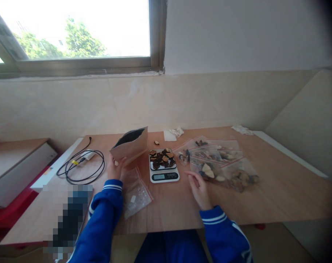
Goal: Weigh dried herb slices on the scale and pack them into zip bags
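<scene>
My left hand (115, 168) is closed on the lower left side of a brown paper bag (133, 148), whose dark mouth gapes upward. Right of the bag stands a white digital kitchen scale (165, 176), its platform covered with dark-edged dried slices (162, 159). The scale's display is lit, but its digits are too small to read. Just right of the scale, my right hand (200, 190) hovers over the table with its fingers stretched out and nothing visible in them. Below the paper bag lies a clear zip bag (135, 197) with small clear items in it.
Several clear zip bags of dried slices (217, 160) spread over the right side of the table. One loose slice (156, 143) lies behind the scale. A coiled black cable (85, 179) and a blurred-out dark device (73, 215) lie at left. Crumpled tissue (177, 132) sits near the wall.
</scene>
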Demonstrator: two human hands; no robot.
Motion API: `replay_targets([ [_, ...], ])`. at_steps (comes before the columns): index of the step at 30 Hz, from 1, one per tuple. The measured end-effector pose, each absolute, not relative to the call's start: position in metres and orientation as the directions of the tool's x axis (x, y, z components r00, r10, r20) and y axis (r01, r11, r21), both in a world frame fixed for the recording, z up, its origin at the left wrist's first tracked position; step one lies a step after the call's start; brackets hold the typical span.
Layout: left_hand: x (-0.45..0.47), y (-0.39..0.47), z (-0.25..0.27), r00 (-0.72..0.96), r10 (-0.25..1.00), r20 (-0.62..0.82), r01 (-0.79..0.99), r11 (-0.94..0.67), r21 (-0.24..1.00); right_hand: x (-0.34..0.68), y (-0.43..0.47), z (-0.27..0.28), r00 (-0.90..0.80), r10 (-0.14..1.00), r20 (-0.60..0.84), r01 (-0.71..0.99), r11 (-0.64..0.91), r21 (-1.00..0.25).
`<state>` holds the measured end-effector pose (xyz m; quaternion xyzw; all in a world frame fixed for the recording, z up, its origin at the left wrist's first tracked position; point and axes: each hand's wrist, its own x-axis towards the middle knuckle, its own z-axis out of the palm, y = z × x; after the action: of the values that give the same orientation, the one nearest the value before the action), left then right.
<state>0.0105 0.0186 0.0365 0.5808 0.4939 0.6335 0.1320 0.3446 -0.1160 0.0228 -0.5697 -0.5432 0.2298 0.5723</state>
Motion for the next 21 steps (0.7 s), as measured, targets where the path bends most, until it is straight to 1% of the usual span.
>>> replay_targets([
  [2,0.012,0.010,0.033,-0.324,0.699,0.638,0.447,-0.481,0.754,0.333,-0.115,0.053,0.204,0.833,0.514,0.424,0.398,-0.813],
  [4,0.016,0.002,0.034,-0.331,0.642,0.691,0.499,-0.503,0.706,0.317,-0.113,0.090,0.083,0.777,0.624,0.454,0.528,-0.718],
  [7,0.021,-0.008,0.043,-0.288,0.541,0.790,0.560,-0.574,0.597,0.288,-0.111,0.137,-0.141,0.694,0.706,0.489,0.669,-0.560],
  [10,0.024,-0.016,0.054,-0.215,0.448,0.868,0.602,-0.639,0.479,0.264,-0.109,0.158,-0.324,0.592,0.738,0.553,0.751,-0.360],
  [13,0.024,-0.024,0.063,-0.209,0.374,0.904,0.651,-0.636,0.414,0.250,-0.108,0.159,-0.381,0.556,0.739,0.640,0.735,-0.224],
  [19,0.025,-0.036,0.073,-0.209,0.288,0.935,0.692,-0.632,0.349,0.232,-0.110,0.163,-0.368,0.561,0.742,0.781,0.619,-0.081],
  [21,0.026,-0.035,0.075,-0.219,0.245,0.944,0.700,-0.635,0.327,0.225,-0.111,0.165,-0.355,0.585,0.729,0.822,0.568,-0.055],
])
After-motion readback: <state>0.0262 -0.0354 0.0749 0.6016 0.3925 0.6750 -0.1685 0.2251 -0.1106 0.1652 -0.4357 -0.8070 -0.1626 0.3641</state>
